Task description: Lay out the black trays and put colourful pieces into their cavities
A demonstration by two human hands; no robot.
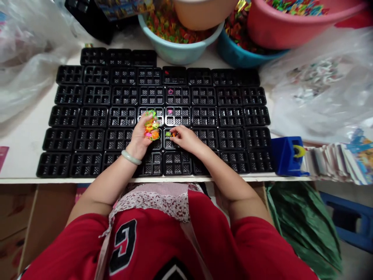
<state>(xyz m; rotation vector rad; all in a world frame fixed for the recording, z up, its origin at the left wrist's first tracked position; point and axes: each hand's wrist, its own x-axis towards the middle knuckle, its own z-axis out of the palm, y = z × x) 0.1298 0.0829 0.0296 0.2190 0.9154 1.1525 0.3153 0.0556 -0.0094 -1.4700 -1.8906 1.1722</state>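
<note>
My left hand (140, 134), palm up, cups a small heap of bright plastic rings (152, 126) in green, yellow, orange and pink. It hovers over the black compartment trays, and a pale bangle circles its wrist. To its right, my right hand (184, 138) pinches a small orange piece (174, 134) over a black tray (177, 144); the piece's exact shape is too small to tell. A green piece (168, 134) lies in that tray's upper left compartment, beside my fingertips. Pink pieces (169, 111) sit in a compartment of the tray behind.
Rows of black trays (93, 116) cover the table. Behind them stand a light blue basin (180, 52) and a pink basin (279, 31) of colourful pieces. At right are a blue tape dispenser (287, 155), a stack of cards (329, 163) and a clear plastic bag (314, 101).
</note>
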